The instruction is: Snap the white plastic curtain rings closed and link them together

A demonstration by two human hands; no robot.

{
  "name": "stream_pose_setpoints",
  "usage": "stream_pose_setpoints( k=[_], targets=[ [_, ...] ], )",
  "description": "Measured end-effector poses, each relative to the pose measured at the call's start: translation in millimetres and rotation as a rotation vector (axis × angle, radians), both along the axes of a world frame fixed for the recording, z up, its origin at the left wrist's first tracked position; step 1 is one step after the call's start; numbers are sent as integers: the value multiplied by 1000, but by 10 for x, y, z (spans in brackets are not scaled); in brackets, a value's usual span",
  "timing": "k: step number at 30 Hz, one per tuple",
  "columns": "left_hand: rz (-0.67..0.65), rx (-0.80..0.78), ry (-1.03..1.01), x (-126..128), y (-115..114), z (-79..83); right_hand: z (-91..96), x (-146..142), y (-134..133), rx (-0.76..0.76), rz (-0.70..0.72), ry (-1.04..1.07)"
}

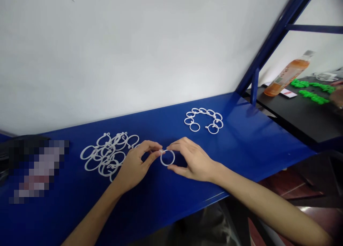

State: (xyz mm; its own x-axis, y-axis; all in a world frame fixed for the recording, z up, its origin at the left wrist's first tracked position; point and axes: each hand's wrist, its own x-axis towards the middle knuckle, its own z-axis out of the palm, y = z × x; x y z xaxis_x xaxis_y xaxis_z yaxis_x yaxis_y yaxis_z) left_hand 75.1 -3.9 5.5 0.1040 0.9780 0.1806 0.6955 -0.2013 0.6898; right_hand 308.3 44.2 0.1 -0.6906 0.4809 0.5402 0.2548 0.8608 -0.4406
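Blue tabletop (166,199) bears a pile of white rings (107,163) and a curved ring chain (200,112), left hand (136,164) and right hand (196,161) together pinching one ring (162,163).

The left hand (135,165) and the right hand (194,159) are both bare, with slender fingers. The left forearm (98,210) and the right forearm (257,196) are also bare and slim, narrowest near the wrist.
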Motion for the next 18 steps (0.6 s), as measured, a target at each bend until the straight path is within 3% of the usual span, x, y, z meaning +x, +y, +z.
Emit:
stream_pose_setpoints(
  k=[4, 7, 11, 18],
  targets=[
    [-10, 208, 264, -105, 40, -48, 21, 393, 341, 140, -273, -52],
    [-19, 239, 439, -205, 88, -78, -38, 766, 598, 154, -450, -113],
    [10, 186, 511, -286, 123, -115, -147, 1020, 728, 114, -500, -172],
    [28, 126, 547, -346, 138, -164, -198, 1000, 728, 121, -496, -222]
  ],
)
